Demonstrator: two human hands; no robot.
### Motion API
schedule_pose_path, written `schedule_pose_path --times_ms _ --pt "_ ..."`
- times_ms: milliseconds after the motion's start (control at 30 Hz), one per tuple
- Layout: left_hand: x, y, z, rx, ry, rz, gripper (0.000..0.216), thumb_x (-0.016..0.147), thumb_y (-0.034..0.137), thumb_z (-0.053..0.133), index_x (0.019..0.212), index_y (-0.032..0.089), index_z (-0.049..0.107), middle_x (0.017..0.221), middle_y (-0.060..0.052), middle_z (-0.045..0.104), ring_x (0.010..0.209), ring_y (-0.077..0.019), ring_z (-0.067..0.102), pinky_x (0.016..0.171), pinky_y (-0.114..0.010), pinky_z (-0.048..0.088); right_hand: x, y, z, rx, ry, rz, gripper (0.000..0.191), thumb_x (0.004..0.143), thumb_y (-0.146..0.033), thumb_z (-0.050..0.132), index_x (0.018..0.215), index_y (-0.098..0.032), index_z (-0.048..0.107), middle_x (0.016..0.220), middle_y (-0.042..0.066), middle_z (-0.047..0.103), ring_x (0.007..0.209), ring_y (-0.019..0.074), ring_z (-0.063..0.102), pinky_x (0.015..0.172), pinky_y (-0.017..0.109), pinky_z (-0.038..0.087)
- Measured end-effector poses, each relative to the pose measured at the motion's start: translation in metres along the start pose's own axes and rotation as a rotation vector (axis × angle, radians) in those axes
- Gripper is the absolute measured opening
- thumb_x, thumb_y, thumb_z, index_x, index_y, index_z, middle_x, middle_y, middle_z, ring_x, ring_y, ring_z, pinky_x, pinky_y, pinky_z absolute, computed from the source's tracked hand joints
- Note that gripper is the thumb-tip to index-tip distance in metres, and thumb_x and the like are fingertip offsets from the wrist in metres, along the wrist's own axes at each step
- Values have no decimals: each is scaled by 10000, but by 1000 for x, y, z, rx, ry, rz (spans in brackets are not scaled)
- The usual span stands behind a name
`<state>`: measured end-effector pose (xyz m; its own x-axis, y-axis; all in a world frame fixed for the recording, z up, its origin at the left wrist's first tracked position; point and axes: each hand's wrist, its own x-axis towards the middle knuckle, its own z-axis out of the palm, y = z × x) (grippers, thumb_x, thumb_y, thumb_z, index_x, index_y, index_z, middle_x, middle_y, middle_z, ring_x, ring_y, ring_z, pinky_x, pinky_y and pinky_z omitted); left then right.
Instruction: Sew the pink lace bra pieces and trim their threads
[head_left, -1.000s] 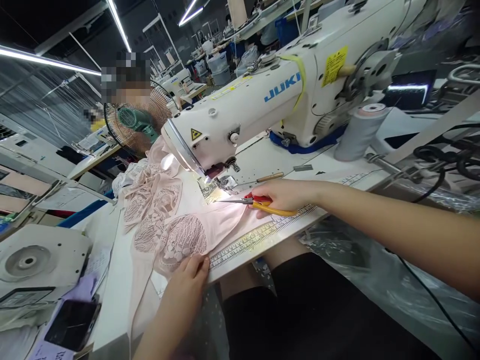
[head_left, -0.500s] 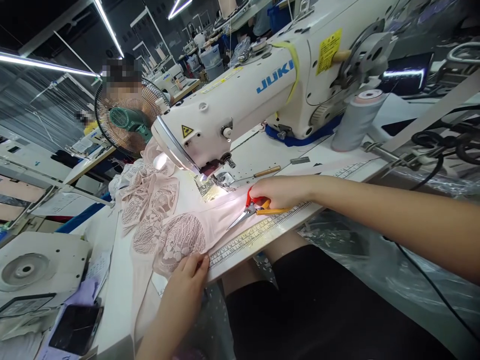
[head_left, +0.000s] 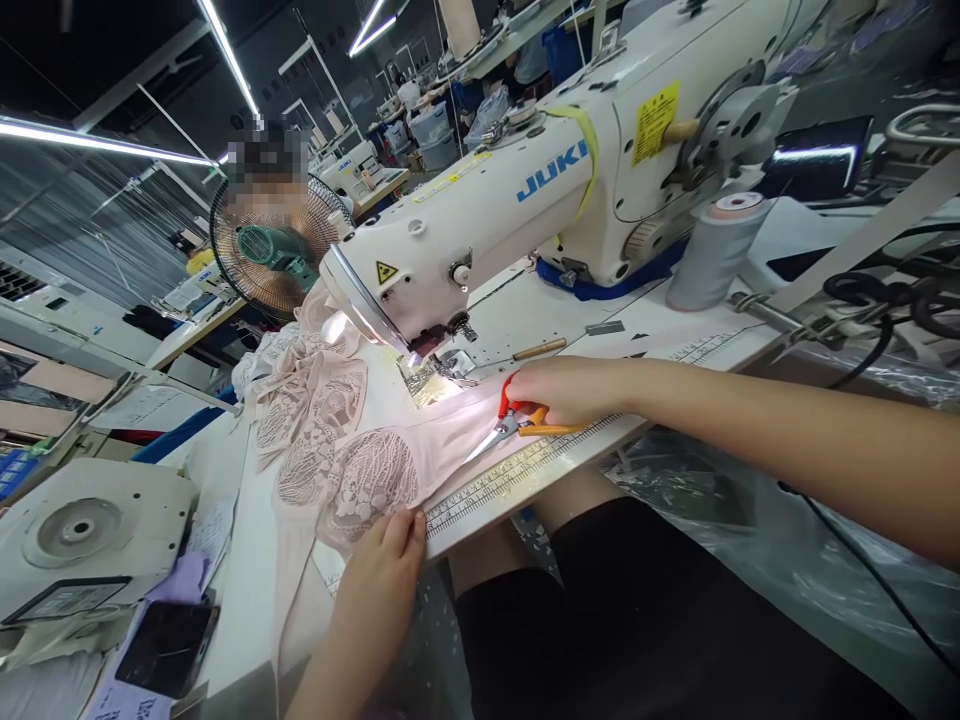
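Note:
My right hand (head_left: pixel 570 390) is closed around a pair of thread snips (head_left: pixel 510 425) with red and yellow handles, blades pointing left and down over the pale pink lace garment (head_left: pixel 352 450). The garment lies on the white table under the needle end of a white JUKI sewing machine (head_left: pixel 525 190). My left hand (head_left: pixel 382 570) rests at the table's near edge, fingers pinching the garment's lace hem. A printed ruler strip (head_left: pixel 510 475) runs along the table edge between my hands.
A grey thread cone (head_left: pixel 712 255) stands right of the machine. A green fan (head_left: pixel 274 250) and another person are behind the garment pile. A dark phone (head_left: pixel 161 650) and a round metal disc (head_left: pixel 75 525) lie at the left. Black cables hang at the right.
My right hand drew the snips back from the needle plate and tipped their blades down toward the fabric. My left hand stayed on the hem.

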<state>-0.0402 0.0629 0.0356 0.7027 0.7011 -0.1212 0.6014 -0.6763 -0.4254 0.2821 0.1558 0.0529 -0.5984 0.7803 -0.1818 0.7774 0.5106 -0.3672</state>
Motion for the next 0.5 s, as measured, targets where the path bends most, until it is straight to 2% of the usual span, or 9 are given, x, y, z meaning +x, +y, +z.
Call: schedule_pose_path --times_ms 100,167,267,400,500 --pt "2 2 -2 -11 -26 -15 619 664 -122 410 1236 42 580 1122 -159 644 973 -268 631 840 -404 569 -4 2 1 21 52 11 161 689 -73 563 703 -208 478 735 27 555 659 179 485 538 274 283" --pt "2 2 -4 -13 -40 -22 609 677 -116 412 1240 48 575 1131 -157 643 967 -264 632 839 -403 570 -8 5 2 32 113 26 86 751 -170 550 723 -207 477 772 48 581 680 188 505 564 274 313" --pt "3 4 -6 -21 -65 -34 597 702 -106 414 1255 62 562 1139 -151 641 969 -259 632 835 -397 570 -15 13 3 40 211 61 171 811 -307 492 688 -222 409 757 63 583 648 190 493 567 280 332" --pt "2 5 -5 -42 -75 -48 567 732 -86 425 1258 82 556 1132 -136 639 969 -258 626 825 -388 569 -24 17 3 58 287 91 187 808 -333 461 678 -239 364 686 43 565 604 192 493 539 278 334" --pt "2 6 -5 -68 -49 -59 532 759 -70 430 1256 78 548 1134 -144 631 957 -258 619 803 -394 570 -30 9 5 64 312 61 170 785 -296 480 666 -238 375 701 46 565 609 192 507 551 276 357"
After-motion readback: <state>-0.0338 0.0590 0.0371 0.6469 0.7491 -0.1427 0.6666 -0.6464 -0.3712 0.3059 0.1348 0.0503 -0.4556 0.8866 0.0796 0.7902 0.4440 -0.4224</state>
